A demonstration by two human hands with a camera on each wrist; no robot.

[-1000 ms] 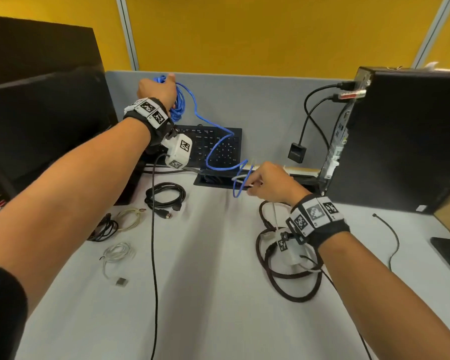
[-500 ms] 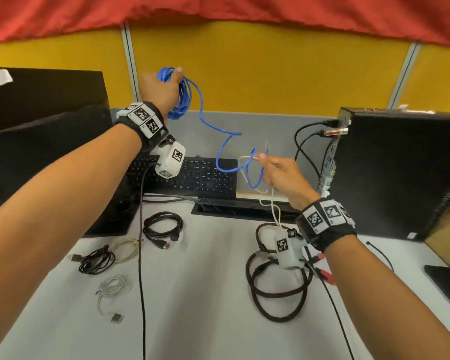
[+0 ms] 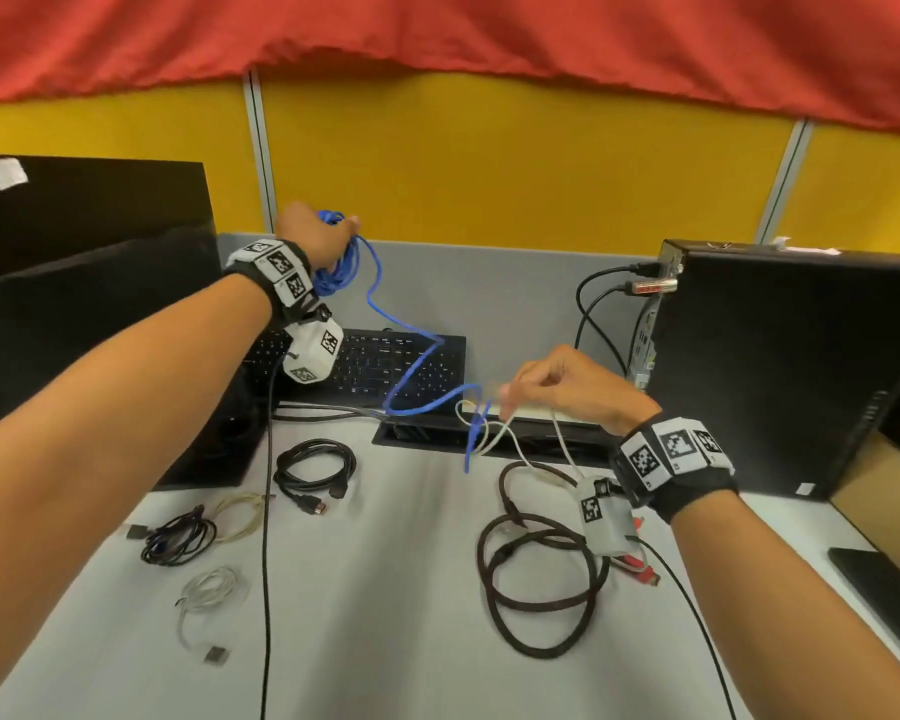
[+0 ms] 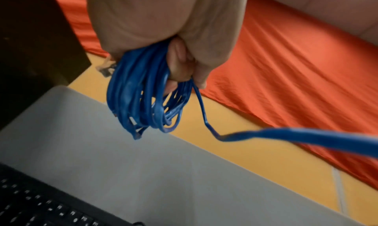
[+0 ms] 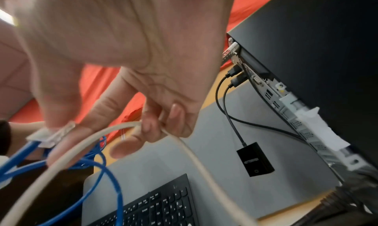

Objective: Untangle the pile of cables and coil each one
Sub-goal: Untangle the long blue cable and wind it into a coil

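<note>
The left hand (image 3: 319,240) grips the coiled blue cable (image 4: 143,97) high at far left, keeping its tail taut, while the right hand (image 3: 567,387) pinches its plug and a white cable (image 5: 192,152) to separate them above the surface (image 3: 385,615).

Both hands, the left hand (image 3: 317,240) and the right hand (image 3: 567,388), have dropped lower.

right hand (image 3: 567,387) fingertips motion-blurred in head view, blue cable (image 4: 143,98) runs off right edge in left wrist view, white cable (image 5: 196,158) exits bottom edge in right wrist view, keyboard (image 3: 385,366) part-hidden behind left wrist camera
</note>
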